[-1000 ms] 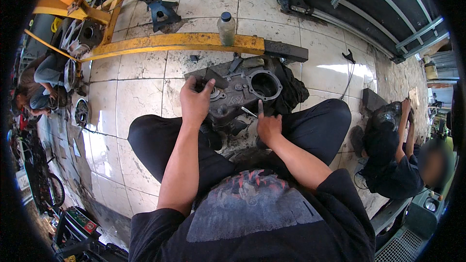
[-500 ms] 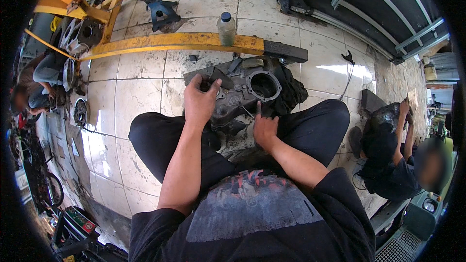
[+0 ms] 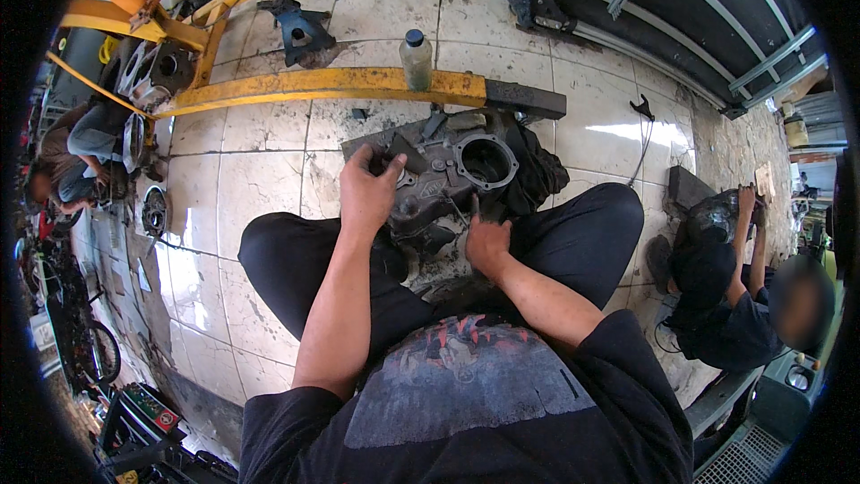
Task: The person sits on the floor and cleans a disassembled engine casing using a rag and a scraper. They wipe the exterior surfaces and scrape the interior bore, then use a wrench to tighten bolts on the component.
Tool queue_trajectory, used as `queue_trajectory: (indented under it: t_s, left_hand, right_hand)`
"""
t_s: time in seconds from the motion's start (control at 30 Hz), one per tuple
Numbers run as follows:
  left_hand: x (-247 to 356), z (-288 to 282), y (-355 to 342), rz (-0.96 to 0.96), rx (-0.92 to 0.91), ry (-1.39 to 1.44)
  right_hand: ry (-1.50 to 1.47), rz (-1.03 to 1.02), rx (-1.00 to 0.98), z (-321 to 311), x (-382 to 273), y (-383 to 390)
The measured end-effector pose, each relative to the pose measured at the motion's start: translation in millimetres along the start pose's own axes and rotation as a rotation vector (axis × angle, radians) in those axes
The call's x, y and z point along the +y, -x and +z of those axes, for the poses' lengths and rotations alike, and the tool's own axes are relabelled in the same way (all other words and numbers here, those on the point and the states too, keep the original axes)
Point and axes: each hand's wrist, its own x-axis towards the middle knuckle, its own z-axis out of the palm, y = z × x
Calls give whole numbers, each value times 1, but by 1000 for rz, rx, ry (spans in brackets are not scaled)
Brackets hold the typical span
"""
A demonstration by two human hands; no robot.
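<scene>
A grey metal gearbox housing (image 3: 432, 186) with a round flanged opening (image 3: 488, 161) lies on the floor between my bent legs. At its left side my left hand (image 3: 367, 195) pinches a dark, flat, stiff-looking piece (image 3: 414, 159) between thumb and fingers, over the housing. My right hand (image 3: 488, 244) is at the near side, just below the flange, its index finger pointing up toward the rim. A thin metal rod (image 3: 459, 208) sticks out on its thumb side and seems gripped there; its other end is hidden. Black cloth (image 3: 540, 170) is bunched against the housing's right side.
Beyond the housing runs a yellow steel beam (image 3: 296, 87), with a capped plastic bottle (image 3: 416, 61) by it. A blue jack stand (image 3: 297, 31) is farther off. One person (image 3: 730, 305) works at the right, another (image 3: 76, 148) at the far left.
My right index finger has drawn back slightly from the flange rim. The left hand stays nearly in place with the flat piece. The view has shifted a little.
</scene>
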Motion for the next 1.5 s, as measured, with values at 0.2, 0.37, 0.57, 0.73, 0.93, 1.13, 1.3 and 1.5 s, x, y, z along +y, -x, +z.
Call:
queue_trajectory:
  t_s: [0.2,0.37,0.57,0.73,0.93,1.13,1.3,1.5]
  left_hand:
    - [0,-10,8,-21,5,-149]
    - [-23,-23,8,-86,-4,-299]
    - [-33,-34,12,-137,43,-215]
    - [-39,-29,12,-112,45,-138]
    - [-55,-29,7,-100,151,-210]
    - [-65,-39,-2,-115,349,70]
    - [-60,-34,0,-116,338,189]
    - [-40,-24,1,-129,249,202]
  right_hand:
    - [-189,0,-30,-12,-1,15]
    - [-271,-65,2,4,11,8]
    - [-522,-36,120,-13,15,21]
    - [-495,-23,121,-15,21,32]
    - [-443,12,43,5,36,15]
    - [-553,-3,202,-30,31,38]
    - [-903,-121,842,-46,9,60]
    - [-911,-217,556,-18,0,37]
